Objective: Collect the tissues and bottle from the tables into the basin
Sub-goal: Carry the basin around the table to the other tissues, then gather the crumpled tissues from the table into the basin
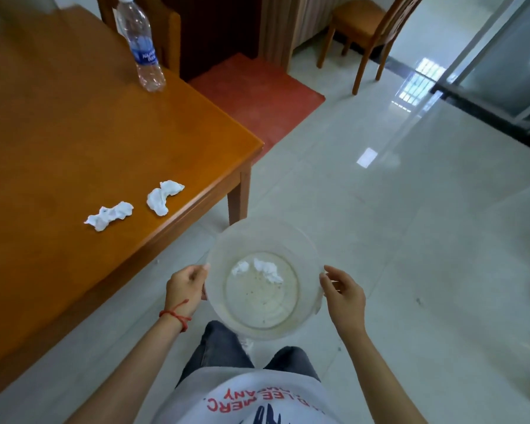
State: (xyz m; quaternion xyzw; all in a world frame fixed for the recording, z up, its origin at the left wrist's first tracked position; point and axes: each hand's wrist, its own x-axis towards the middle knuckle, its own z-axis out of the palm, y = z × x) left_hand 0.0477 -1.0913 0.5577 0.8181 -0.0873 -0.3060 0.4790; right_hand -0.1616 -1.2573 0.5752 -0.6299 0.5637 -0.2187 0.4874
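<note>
Pale tiled floor (380, 209); wooden surface (74, 133) fills left of frame. Both hands, left (186, 289) and right (344, 290), grip basin (306, 240) rim at lower centre. Two tissues (268, 270) inside; two tissues (109, 215) on surface edge; bottle (141, 45) upright, upper left.

Two tissues (135, 208) lie side by side on the table (58, 133) near its right edge; the bottle (141, 45) stands behind them at the far edge. Right of the table — the basin (306, 240), two tissue wads (259, 270) in it.
</note>
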